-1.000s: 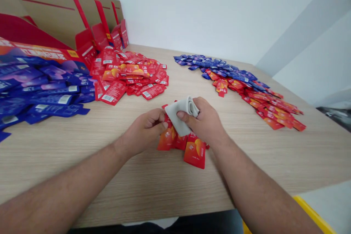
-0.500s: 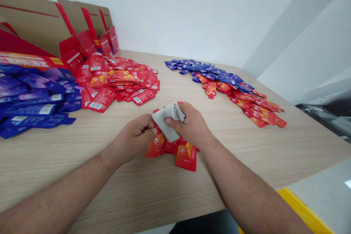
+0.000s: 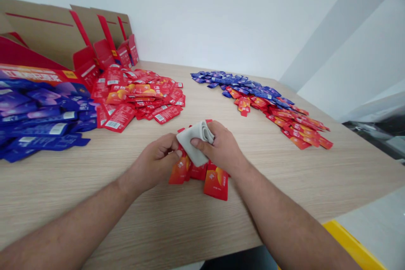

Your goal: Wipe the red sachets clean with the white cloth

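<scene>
My right hand (image 3: pixel 223 145) is closed around a folded light-grey cloth (image 3: pixel 194 143), thumb on top. Under the cloth lie several red-and-orange sachets (image 3: pixel 216 183) with a fruit picture, spread on the table in front of me. My left hand (image 3: pixel 160 158) pinches the edge of a red sachet (image 3: pixel 179 169) at the left of this group, right beside the cloth's corner. The cloth and fingers hide the upper parts of these sachets.
A heap of red sachets (image 3: pixel 122 116) and a heap of blue sachets (image 3: pixel 47 114) lie at left, before open cardboard boxes (image 3: pixel 47 19). Across the table (image 3: pixel 142 228), a row of blue sachets (image 3: pixel 234 80) and red sachets (image 3: pixel 297 128) runs rightward. Something yellow (image 3: pixel 351 242) shows at lower right.
The whole view has shifted slightly, so things sit a little lower in the picture. Both hands, the cloth and the sachets keep nearly the same arrangement.
</scene>
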Available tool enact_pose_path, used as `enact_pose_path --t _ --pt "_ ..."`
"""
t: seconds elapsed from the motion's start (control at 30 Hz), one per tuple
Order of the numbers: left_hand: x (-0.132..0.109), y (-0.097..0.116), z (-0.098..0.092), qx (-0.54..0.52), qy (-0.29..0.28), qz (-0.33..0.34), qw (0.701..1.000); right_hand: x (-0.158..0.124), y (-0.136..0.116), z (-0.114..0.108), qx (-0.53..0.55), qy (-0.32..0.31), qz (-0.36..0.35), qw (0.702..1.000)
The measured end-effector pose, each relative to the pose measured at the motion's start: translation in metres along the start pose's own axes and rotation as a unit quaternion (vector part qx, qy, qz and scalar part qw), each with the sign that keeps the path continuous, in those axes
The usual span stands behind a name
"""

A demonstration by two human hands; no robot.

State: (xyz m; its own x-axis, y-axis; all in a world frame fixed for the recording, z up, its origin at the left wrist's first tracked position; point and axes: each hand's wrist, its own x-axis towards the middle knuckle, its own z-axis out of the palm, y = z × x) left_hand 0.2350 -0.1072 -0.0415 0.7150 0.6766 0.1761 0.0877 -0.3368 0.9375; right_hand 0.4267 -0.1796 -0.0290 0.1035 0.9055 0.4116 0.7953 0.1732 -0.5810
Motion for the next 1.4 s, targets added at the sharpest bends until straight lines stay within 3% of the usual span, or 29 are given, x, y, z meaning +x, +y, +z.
enact_pose_path --t 0.17,0.33,0.5,0.63,0.77,0.93,1.03,1.13,1.23,1.4 --pt "0.000 0.003 0.000 -0.008 -0.019 0.001 1.000 -0.001 -0.002 -0.001 0.019 -0.025 -0.046 0.998" --pt "-0.002 -0.001 0.001 -0.021 -0.004 0.012 1.000 0.002 0.002 -0.005 -0.015 0.068 0.056 0.996" --pt "-0.002 -0.004 0.004 -0.037 -0.017 -0.003 0.999 0.003 0.004 -0.004 0.003 0.016 0.040 0.999" --pt "-0.001 -0.003 0.004 -0.027 -0.001 0.025 0.999 0.004 0.005 -0.005 0.009 0.045 0.072 0.996" --pt "-0.001 0.000 0.003 -0.034 -0.009 0.024 0.999 0.006 0.009 -0.008 0.026 0.019 0.061 0.998" --pt "-0.002 -0.001 0.006 -0.072 -0.014 0.011 0.997 0.005 0.007 -0.007 0.029 0.069 0.108 0.991" --pt "-0.001 -0.002 0.012 -0.143 0.021 -0.065 0.987 0.001 -0.001 -0.002 0.011 0.013 0.064 0.998" --pt "0.001 -0.003 0.017 -0.253 0.074 -0.138 0.955 -0.003 -0.008 0.003 -0.015 -0.020 0.035 0.999" --pt "0.004 -0.002 0.018 -0.295 0.123 -0.146 0.936 -0.006 -0.011 0.006 -0.029 -0.017 0.023 0.999" --pt "0.004 -0.001 0.016 -0.293 0.168 -0.139 0.931 -0.010 -0.016 0.009 -0.017 -0.078 -0.073 0.994"
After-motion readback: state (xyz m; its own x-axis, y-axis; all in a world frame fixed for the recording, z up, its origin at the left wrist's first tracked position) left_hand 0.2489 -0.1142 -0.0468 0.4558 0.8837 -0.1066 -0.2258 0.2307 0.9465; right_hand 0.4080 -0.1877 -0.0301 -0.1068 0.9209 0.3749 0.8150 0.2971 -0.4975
